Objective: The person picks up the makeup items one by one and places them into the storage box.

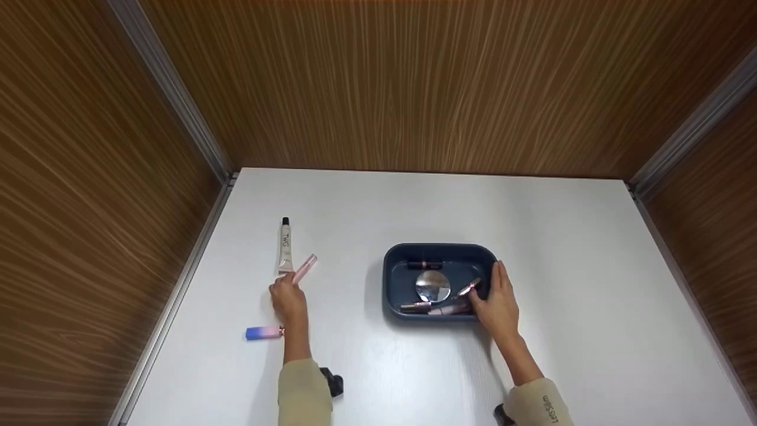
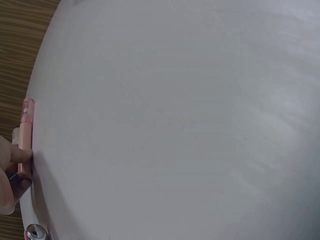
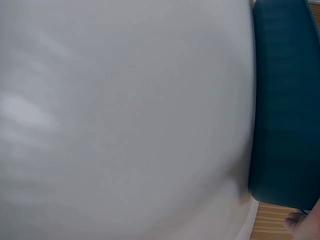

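My left hand pinches a slim pink lip gloss tube near its lower end; the left wrist view shows the thumb across the tube. Just beyond that hand lies a cream squeeze tube with a black cap. With the thumb inside and the fingers along the outer wall, my right hand holds the right side of a dark blue bin. In the bin are a round mirror, a black tube, a slim pink-and-silver tube and other cosmetic tubes along the near wall.
Beside the left wrist lies a blue-to-pink lipstick-like tube, partly hidden by the arm. The white table is bounded by wood-grain panels at the back and both sides.
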`<state>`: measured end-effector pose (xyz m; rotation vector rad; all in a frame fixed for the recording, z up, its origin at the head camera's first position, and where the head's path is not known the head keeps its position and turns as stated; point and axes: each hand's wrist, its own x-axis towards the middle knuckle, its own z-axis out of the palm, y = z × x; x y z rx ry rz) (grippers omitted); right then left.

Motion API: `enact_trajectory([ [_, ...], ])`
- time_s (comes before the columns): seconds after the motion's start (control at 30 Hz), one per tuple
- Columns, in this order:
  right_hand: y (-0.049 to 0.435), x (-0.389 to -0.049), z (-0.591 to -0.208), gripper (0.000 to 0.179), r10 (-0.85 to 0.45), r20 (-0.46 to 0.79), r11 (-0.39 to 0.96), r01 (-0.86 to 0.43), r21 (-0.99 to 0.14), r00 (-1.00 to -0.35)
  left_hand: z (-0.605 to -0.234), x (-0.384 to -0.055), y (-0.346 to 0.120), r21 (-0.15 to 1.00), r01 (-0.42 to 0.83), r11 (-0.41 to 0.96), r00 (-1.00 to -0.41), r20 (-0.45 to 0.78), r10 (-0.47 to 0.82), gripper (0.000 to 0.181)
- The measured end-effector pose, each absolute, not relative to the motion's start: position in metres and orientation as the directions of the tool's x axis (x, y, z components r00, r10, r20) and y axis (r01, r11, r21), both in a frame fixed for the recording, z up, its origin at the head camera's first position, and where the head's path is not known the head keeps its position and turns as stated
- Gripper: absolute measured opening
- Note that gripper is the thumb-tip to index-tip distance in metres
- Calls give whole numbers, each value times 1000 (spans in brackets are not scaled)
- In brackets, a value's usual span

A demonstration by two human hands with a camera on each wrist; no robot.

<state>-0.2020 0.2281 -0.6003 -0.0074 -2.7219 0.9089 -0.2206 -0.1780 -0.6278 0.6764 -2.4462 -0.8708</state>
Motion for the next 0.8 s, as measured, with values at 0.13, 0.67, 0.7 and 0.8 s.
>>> enact_trajectory([
  [0.13,228,-203,-600,78,95,245,802,-72,-592,-965,-626,-219,-176,674,-293,678,-785,236,-573,24],
  [0.67,227,-203,-599,78,93,224,807,-58,-587,-970,-617,-211,-166,684,-222,695,-794,286,-536,24],
  [0.7,227,-204,-599,78,93,226,807,-59,-587,-970,-616,-211,-165,682,-214,699,-792,297,-533,24],
  [0.8,227,-203,-599,78,94,228,808,-59,-586,-969,-613,-209,-161,679,-199,707,-791,314,-525,24],
])
